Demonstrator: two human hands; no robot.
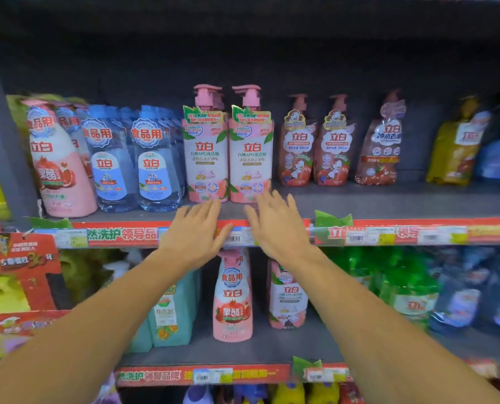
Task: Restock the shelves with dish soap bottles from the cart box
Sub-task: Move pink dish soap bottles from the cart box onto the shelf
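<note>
Two pink peach dish soap pump bottles stand upright side by side on the upper shelf (388,199), the left bottle (205,153) and the right bottle (251,154). My left hand (194,234) hovers just below and in front of the left bottle, fingers straight, holding nothing. In front of the right bottle's base is my right hand (278,225), fingers also straight and spread, empty. The fingertips of both hands reach the shelf's front edge. The cart box is out of view.
Clear blue bottles (155,161) and a pink pomegranate bottle (59,167) stand left of the pair; red pump bottles (296,147) stand right with shelf gaps between them. A price rail (388,233) runs along the edge. More bottles (232,298) fill the lower shelf.
</note>
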